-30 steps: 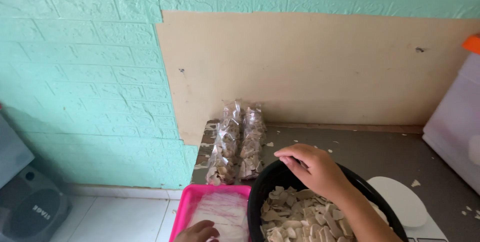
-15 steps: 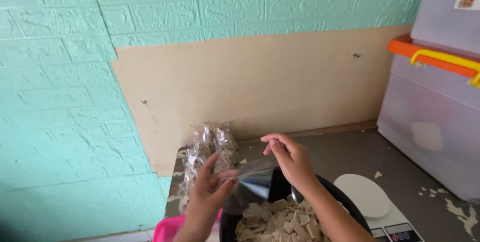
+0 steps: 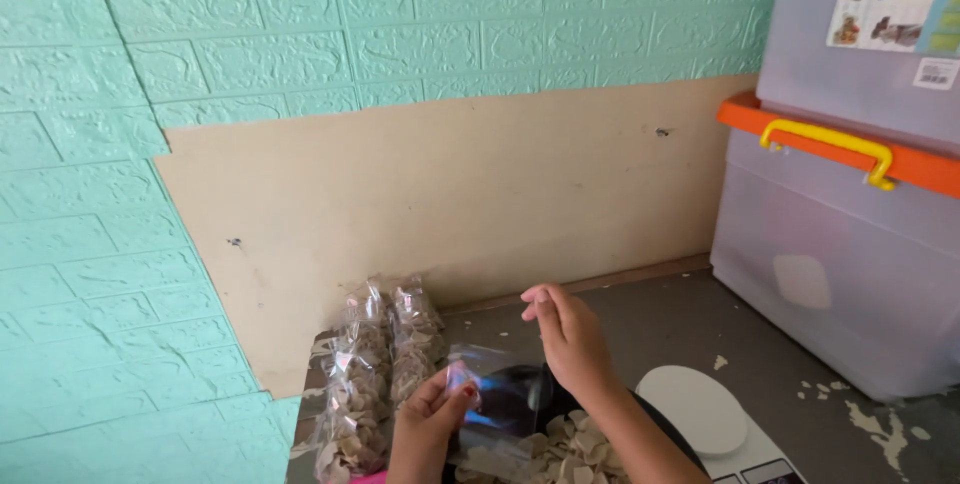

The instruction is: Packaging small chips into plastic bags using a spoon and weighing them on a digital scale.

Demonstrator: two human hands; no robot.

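Transparent plastic film forms the small empty bag point(image 3: 495, 394) held above the black round bowl of pale beige chips point(image 3: 560, 444) at the bottom edge of the view: the left hand point(image 3: 432, 422) pinches its lower left corner between thumb and fingertips, and the right hand point(image 3: 568, 339) grips its upper right edge with the fingers pressed together. Just left of the hands, filled clear bags of chips point(image 3: 375, 374) lie in rows against the beige wall panel point(image 3: 450, 194). Right of the bowl sits a white oval scale platform point(image 3: 695, 409), and beyond it a translucent storage box with an orange rim and yellow latch point(image 3: 840, 244).
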